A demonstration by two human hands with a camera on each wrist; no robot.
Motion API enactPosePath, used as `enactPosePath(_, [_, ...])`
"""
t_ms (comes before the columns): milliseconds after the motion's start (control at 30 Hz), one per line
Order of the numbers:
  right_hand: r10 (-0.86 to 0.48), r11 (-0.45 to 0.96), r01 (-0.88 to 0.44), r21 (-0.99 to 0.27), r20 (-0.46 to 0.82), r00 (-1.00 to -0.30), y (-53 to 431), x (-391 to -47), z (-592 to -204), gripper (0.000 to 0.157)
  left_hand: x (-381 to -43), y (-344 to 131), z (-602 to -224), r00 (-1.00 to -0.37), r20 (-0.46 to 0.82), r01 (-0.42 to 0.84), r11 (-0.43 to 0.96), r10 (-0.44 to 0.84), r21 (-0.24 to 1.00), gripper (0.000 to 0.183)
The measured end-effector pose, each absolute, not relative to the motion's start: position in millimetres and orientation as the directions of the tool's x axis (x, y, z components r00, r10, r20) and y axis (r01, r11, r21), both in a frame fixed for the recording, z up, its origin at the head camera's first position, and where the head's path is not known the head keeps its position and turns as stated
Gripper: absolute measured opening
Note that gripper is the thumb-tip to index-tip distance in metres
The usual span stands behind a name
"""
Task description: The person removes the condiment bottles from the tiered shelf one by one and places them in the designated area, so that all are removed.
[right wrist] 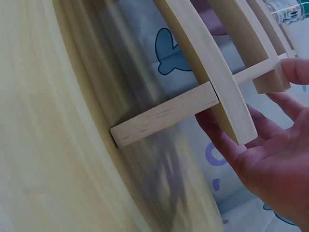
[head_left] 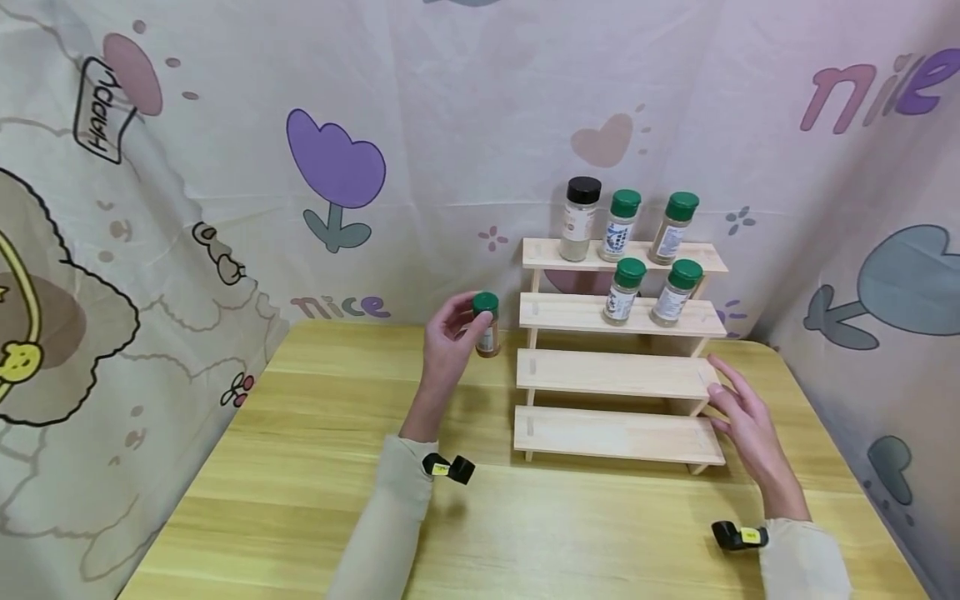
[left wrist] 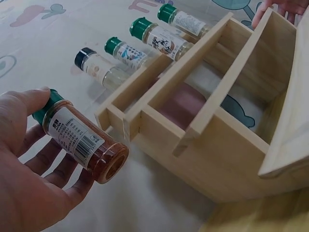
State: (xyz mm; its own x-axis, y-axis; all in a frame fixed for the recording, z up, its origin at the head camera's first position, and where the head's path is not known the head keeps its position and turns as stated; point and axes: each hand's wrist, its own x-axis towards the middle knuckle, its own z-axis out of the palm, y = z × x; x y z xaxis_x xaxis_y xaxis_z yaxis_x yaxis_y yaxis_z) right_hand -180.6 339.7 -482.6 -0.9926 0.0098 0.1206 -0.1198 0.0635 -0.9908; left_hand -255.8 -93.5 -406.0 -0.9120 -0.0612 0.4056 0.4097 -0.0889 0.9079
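In my left hand [head_left: 448, 342] is a spice jar [left wrist: 77, 137] with a green cap and reddish-brown contents, gripped near the cap between thumb and fingers. It is beside the left end of a stepped wooden rack [head_left: 615, 372]; the left wrist view shows it tilted in that camera's frame. My right hand [head_left: 750, 417] holds the rack's right end, its fingers around the ends of the lower shelves [right wrist: 231, 111]. On the top shelf stand a black-capped jar [head_left: 579, 221] and two green-capped jars [head_left: 619, 225]. Two more green-capped jars [head_left: 624, 292] stand on the shelf below.
The rack stands on a wood-grain table [head_left: 315, 467], towards its back right. Behind and at both sides hangs a printed cloth [head_left: 450, 150] with flowers and lettering. Each wrist wears a small black camera [head_left: 450, 468].
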Motion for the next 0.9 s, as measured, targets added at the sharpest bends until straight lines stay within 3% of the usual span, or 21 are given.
enactPosePath(267, [0.039,0.159,-0.088,-0.983,0.095,-0.995,337,-181,-482,0.057,-249,-105,-419,-0.924,0.375,0.380,-0.087,-0.071,0.921,0.035])
enactPosePath(900, [0.035,0.176,-0.076,-0.982,0.083,-0.996,335,-177,-481,0.057,-245,-121,-427,-0.951,0.296,0.304,-0.089,-0.091,0.949,0.038])
